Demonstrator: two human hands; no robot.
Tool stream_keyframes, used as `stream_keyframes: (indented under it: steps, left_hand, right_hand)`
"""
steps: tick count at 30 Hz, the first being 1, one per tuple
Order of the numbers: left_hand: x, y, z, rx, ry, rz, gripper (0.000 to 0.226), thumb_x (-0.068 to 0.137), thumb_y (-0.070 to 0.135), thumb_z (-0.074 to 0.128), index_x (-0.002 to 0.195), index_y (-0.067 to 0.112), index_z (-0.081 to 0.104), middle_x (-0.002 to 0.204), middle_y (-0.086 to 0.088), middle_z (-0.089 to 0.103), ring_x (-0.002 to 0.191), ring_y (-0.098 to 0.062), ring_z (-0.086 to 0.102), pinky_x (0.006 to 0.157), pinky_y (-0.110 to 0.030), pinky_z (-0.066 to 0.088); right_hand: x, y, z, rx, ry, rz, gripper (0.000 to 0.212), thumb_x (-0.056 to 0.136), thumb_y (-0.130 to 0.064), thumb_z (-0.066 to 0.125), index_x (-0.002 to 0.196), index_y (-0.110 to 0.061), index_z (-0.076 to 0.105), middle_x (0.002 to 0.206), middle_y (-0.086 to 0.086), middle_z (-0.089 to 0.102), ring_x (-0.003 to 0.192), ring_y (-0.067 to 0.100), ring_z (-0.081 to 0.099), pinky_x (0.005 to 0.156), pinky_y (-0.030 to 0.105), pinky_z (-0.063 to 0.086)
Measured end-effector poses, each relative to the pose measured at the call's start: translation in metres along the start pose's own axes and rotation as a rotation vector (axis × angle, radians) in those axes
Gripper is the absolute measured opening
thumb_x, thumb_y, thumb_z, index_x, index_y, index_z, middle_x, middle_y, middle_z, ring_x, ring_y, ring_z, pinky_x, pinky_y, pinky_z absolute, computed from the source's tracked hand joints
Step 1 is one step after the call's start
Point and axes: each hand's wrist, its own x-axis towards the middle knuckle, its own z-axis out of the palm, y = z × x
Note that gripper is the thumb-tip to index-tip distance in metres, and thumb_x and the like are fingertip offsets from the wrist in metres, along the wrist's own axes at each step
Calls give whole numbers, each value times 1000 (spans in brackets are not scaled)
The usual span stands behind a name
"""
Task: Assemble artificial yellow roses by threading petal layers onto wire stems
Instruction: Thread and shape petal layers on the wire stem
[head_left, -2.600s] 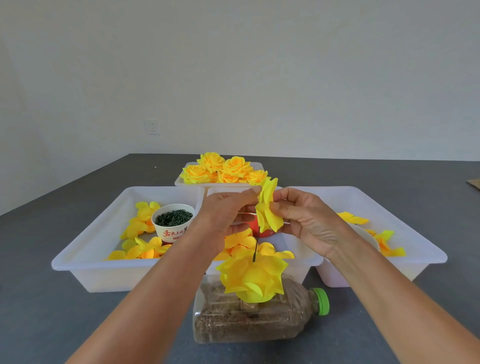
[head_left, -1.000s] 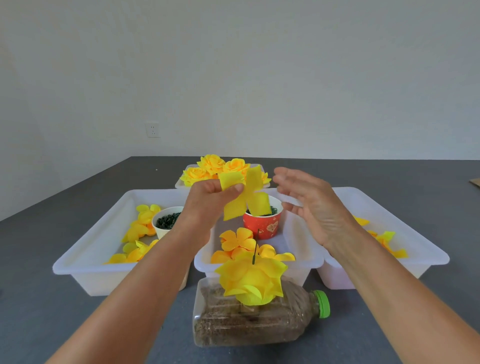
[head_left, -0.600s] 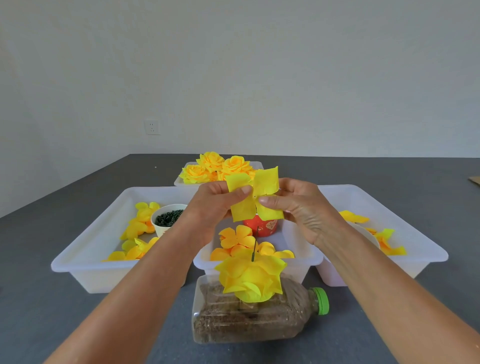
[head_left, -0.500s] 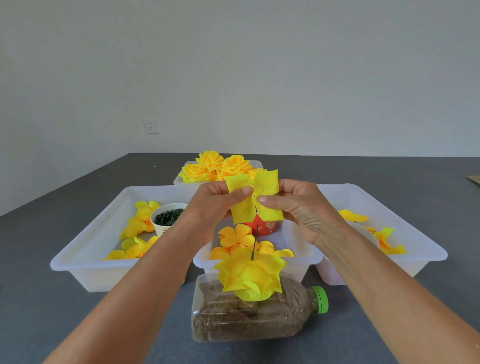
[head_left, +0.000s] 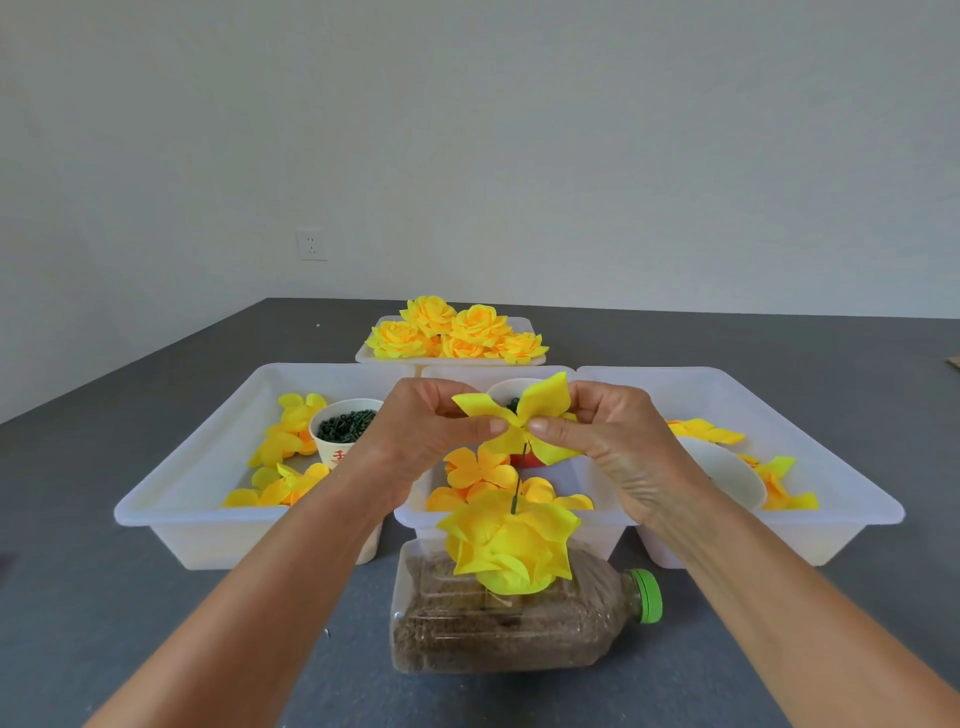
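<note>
Left of the left hand (head_left: 421, 431), a white tray (head_left: 208, 493) holds loose petals (head_left: 283, 441) and a cup (head_left: 340, 431) of dark green bits. The left hand pinches one side of a yellow petal layer (head_left: 519, 421) between thumb and fingers; the right hand (head_left: 602, 441) pinches the other side. The layer sits at the tip of a green wire stem (head_left: 518, 478), above the half-built rose (head_left: 506, 543) standing in a bottle (head_left: 519, 629) on the grey surface (head_left: 104, 597). Beyond the hands lie finished roses (head_left: 457, 335); right of the right hand, another tray (head_left: 810, 467).

Four white trays (head_left: 171, 512); two paper cups (head_left: 340, 434); one bottle (head_left: 519, 631); two hands (head_left: 421, 441).
</note>
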Motion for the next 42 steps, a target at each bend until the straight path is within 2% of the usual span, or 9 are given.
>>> stream_keyframes:
  steps: [4, 9, 15, 20, 26, 31, 37, 40, 42]
  left_hand:
    - [-2, 1, 0, -13, 7, -11, 40, 56, 23, 76, 90, 1, 72, 92, -22, 71, 89, -38, 65, 85, -44, 52]
    - [-7, -1, -2, -32, 3, -26, 39, 54, 23, 76, 88, 3, 72, 89, -18, 72, 83, -28, 68, 77, -34, 55]
    - [-13, 1, -1, -52, -25, -19, 36, 57, 18, 75, 89, 1, 71, 89, -17, 72, 81, -25, 68, 75, -32, 56]
    - [-15, 6, 3, -50, -36, -8, 38, 58, 17, 74, 91, -3, 70, 93, -22, 70, 82, -27, 65, 79, -37, 54]
    - [-18, 10, 3, -59, -47, 1, 28, 58, 17, 75, 83, 5, 72, 86, -14, 72, 78, -21, 65, 74, -32, 53]
    - [-21, 11, 2, -56, -45, 3, 30, 58, 16, 75, 85, 4, 72, 91, -19, 71, 81, -25, 66, 80, -37, 54]
    - [-23, 11, 2, -35, -33, 11, 18, 65, 1, 75, 82, 7, 73, 83, -12, 73, 75, -17, 67, 68, -25, 55]
    - [-24, 12, 3, -23, -23, 43, 18, 66, -3, 75, 79, 9, 73, 84, -10, 73, 76, -15, 68, 69, -23, 55]
    - [-24, 13, 5, -21, -21, 65, 20, 67, -7, 74, 78, 9, 73, 88, -11, 73, 80, -17, 68, 73, -24, 56]
  right_hand:
    - [-3, -1, 0, 59, -14, 46, 21, 74, 3, 69, 85, -13, 70, 76, 0, 74, 71, 11, 70, 64, 20, 55]
    - [-6, -1, 1, 76, -16, 63, 20, 72, 4, 70, 87, -10, 70, 78, 3, 74, 73, 13, 70, 64, 20, 55]
    - [-10, -1, 2, 35, -8, 70, 31, 56, -12, 75, 87, -10, 72, 86, 9, 74, 80, 20, 70, 77, 31, 57]
    - [-14, -3, 1, 63, -28, 62, 32, 53, -13, 77, 84, -12, 73, 85, 10, 74, 78, 20, 69, 72, 30, 58]
    - [-18, -6, 2, 94, -60, 9, 20, 56, -7, 75, 72, -17, 77, 77, 3, 74, 71, 12, 69, 62, 19, 53]
    - [-20, -5, 2, 47, -51, -33, 16, 58, -7, 76, 70, -18, 76, 74, 5, 73, 68, 14, 68, 60, 21, 55]
    - [-22, -2, 5, -175, 15, -250, 11, 61, -14, 78, 70, -16, 72, 73, 4, 72, 68, 11, 65, 66, 21, 54]
    - [-24, -2, 6, -330, 58, -410, 14, 61, -28, 80, 68, -24, 70, 71, -6, 71, 69, 5, 65, 69, 18, 52]
    - [-24, -2, 6, -393, 66, -506, 12, 63, -24, 79, 68, -22, 69, 70, -4, 69, 72, 7, 63, 70, 21, 52]
